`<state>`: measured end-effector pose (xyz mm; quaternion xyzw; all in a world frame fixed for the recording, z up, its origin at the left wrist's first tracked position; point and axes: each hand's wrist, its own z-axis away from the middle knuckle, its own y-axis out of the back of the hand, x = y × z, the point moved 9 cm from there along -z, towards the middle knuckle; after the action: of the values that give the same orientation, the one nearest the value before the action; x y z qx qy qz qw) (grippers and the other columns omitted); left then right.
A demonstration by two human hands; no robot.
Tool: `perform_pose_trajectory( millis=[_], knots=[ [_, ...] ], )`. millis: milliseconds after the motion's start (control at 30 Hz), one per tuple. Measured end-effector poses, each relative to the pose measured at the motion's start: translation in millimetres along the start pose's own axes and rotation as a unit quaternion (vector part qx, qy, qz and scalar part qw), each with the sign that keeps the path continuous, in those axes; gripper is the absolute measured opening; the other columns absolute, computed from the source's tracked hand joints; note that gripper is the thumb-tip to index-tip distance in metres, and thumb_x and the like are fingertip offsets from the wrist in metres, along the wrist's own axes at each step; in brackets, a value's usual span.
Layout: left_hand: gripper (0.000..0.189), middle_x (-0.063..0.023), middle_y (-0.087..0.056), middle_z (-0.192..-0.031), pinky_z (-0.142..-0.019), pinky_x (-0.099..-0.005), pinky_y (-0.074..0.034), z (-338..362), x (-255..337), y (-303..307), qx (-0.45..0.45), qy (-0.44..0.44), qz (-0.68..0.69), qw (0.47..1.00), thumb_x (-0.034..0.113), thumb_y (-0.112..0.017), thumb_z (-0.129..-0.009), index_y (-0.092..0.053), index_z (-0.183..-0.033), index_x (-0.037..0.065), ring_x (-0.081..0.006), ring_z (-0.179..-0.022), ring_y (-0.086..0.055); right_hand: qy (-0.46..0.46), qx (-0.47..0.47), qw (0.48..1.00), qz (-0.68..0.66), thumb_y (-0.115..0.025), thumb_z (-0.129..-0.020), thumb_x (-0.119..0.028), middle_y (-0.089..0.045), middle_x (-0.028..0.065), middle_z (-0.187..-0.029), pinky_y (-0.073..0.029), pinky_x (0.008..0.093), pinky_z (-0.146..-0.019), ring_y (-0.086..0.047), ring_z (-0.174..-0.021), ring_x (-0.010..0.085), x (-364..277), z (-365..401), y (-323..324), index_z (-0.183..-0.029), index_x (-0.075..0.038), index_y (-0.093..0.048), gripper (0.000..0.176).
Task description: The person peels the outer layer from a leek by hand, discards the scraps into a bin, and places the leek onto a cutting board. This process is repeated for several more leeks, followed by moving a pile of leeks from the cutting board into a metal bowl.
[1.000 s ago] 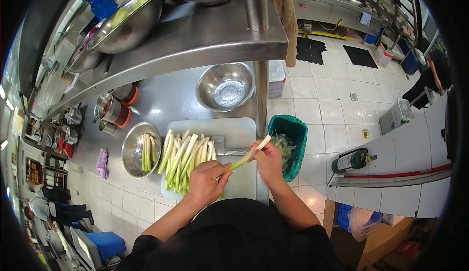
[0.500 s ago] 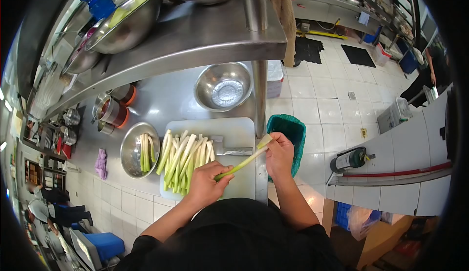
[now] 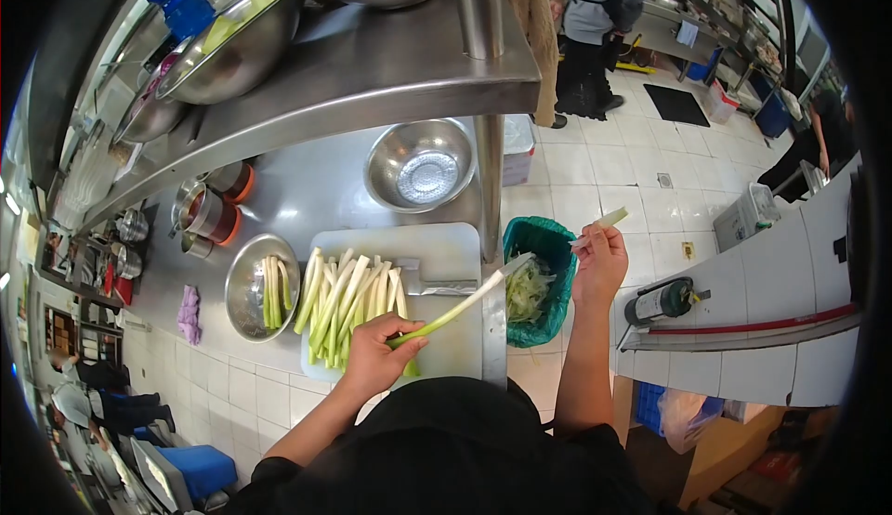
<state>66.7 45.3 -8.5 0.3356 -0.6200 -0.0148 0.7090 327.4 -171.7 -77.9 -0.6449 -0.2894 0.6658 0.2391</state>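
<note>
My left hand (image 3: 372, 357) grips the green end of a long leek stalk (image 3: 460, 306), which slants up to the right across the white cutting board (image 3: 446, 247). My right hand (image 3: 599, 264) is raised beyond the counter's right edge, above and to the right of the green-lined bin (image 3: 539, 278), pinching a peeled strip of leek skin (image 3: 604, 222). A pile of trimmed leek stalks (image 3: 348, 301) lies on the board's left half. A cleaver (image 3: 437, 281) rests on the board behind the held stalk.
A steel bowl (image 3: 243, 283) left of the board holds a few leek pieces. An empty steel bowl (image 3: 420, 167) sits behind the board. Steel pots (image 3: 212, 210) stand at the back left under a shelf (image 3: 372, 69). Another person (image 3: 595, 23) stands on the tiled floor beyond.
My right hand pulled away to the right and up with a strip of skin, off the stalk. My left hand slid slightly left and down with the stalk. A person walked into view at the top.
</note>
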Motion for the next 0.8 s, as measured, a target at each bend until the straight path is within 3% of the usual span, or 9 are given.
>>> perform_pose_trajectory(
  millis=[67, 100, 167, 300, 367, 567, 633, 700, 800],
  knots=[
    [0.016, -0.0088, -0.06, -0.072, -0.055, -0.0252, -0.041, 0.1, -1.1, 1.3, 0.005, -0.003, 0.011, 1.0, 0.003, -0.07, -0.073, -0.065, -0.088, -0.001, -0.0147, -0.061, -0.054, -0.017, -0.017, 0.983, 0.182, -0.058, -0.084, -0.009, -0.061, 0.0065, -0.079, -0.046, 0.0231, -0.057, -0.055, -0.066, 0.0119, 16.7, -3.8, 9.7, -0.09, -0.002, -0.057, 0.009],
    [0.016, -0.0088, -0.06, -0.072, -0.055, -0.0252, -0.041, 0.2, -1.2, 1.5, 0.007, -0.004, 0.011, 1.0, 0.003, -0.07, -0.073, -0.065, -0.088, -0.001, -0.0147, -0.061, -0.054, -0.017, -0.019, 0.983, 0.181, -0.058, -0.084, -0.009, -0.061, 0.0065, -0.079, -0.046, 0.0231, -0.057, -0.055, -0.066, 0.0119, 23.0, -0.8, 10.3, -0.09, -0.002, -0.057, 0.009],
    [0.017, -0.0092, -0.06, -0.073, -0.056, -0.0253, -0.042, 0.0, 1.9, 1.4, 0.016, -0.016, 0.0, 1.0, 0.005, -0.069, -0.073, -0.065, -0.088, -0.001, -0.0163, -0.061, -0.055, -0.127, -0.051, 0.961, 0.241, -0.056, -0.085, -0.009, -0.062, 0.006, -0.079, -0.046, 0.0236, -0.057, -0.054, -0.064, 0.0113, 57.5, 12.3, 11.5, -0.092, -0.003, -0.058, 0.01],
    [0.017, -0.0097, -0.06, -0.074, -0.056, -0.0275, -0.044, -7.0, 13.9, -3.8, 0.023, -0.052, -0.075, 0.996, 0.007, -0.069, -0.073, -0.065, -0.088, 0.0, -0.0203, -0.062, -0.056, -0.206, -0.097, 0.972, 0.064, -0.051, -0.087, -0.01, -0.061, 0.0045, -0.078, -0.046, 0.0242, -0.058, -0.053, -0.061, 0.0097, 71.3, 40.2, -13.5, -0.092, -0.002, -0.058, 0.012],
    [0.016, -0.0104, -0.06, -0.075, -0.057, -0.0309, -0.046, -9.6, 17.0, -7.8, 0.036, -0.059, -0.113, 0.991, 0.007, -0.068, -0.073, -0.065, -0.087, 0.001, -0.0252, -0.063, -0.057, -0.206, -0.132, 0.966, 0.084, -0.053, -0.086, -0.009, -0.06, 0.0042, -0.077, -0.046, 0.0241, -0.059, -0.053, -0.062, 0.0096, 80.3, 48.3, -19.5, -0.091, -0.002, -0.058, 0.011],
    [0.016, -0.0117, -0.059, -0.074, -0.057, -0.0295, -0.044, -12.0, 18.4, -16.4, 0.038, -0.077, -0.12, 0.989, 0.006, -0.068, -0.072, -0.064, -0.086, 0.001, -0.0251, -0.064, -0.058, -0.101, -0.186, 0.943, 0.258, -0.06, -0.078, -0.001, -0.059, 0.0024, -0.074, -0.045, 0.0215, -0.059, -0.054, -0.063, 0.0092, 65.8, 54.1, -39.1, -0.081, -0.001, -0.059, 0.003],
    [0.015, -0.0116, -0.059, -0.075, -0.058, -0.0306, -0.046, -11.5, 14.5, -14.1, 0.033, -0.065, -0.126, 0.989, 0.006, -0.068, -0.072, -0.064, -0.086, 0.001, -0.0263, -0.065, -0.058, 0.004, -0.105, 0.954, 0.282, -0.063, -0.08, -0.008, -0.058, 0.0021, -0.072, -0.044, 0.0205, -0.057, -0.053, -0.061, 0.0083, 35.5, 37.4, -31.7, -0.078, -0.001, -0.059, 0.008],
    [0.015, -0.0116, -0.06, -0.075, -0.059, -0.0317, -0.047, -9.0, 8.3, -10.7, 0.027, -0.05, -0.132, 0.99, 0.007, -0.068, -0.072, -0.065, -0.086, 0.002, -0.0274, -0.066, -0.058, 0.034, -0.082, 0.977, 0.194, -0.063, -0.082, -0.013, -0.057, 0.002, -0.071, -0.043, 0.0203, -0.055, -0.051, -0.06, 0.0074, 20.8, 13.4, -10.7, -0.079, -0.001, -0.059, 0.012],
    [0.016, -0.0091, -0.062, -0.074, -0.058, -0.0288, -0.046, -5.7, -6.7, -10.1, 0.018, -0.016, -0.103, 0.994, 0.007, -0.068, -0.074, -0.065, -0.088, 0.001, -0.0193, -0.064, -0.059, 0.01, -0.021, 0.981, 0.192, -0.062, -0.083, -0.015, -0.057, 0.0015, -0.07, -0.041, 0.02, -0.054, -0.049, -0.059, 0.0072, 5.2, -7.6, 10.9, -0.081, -0.002, -0.06, 0.014]
  ],
)
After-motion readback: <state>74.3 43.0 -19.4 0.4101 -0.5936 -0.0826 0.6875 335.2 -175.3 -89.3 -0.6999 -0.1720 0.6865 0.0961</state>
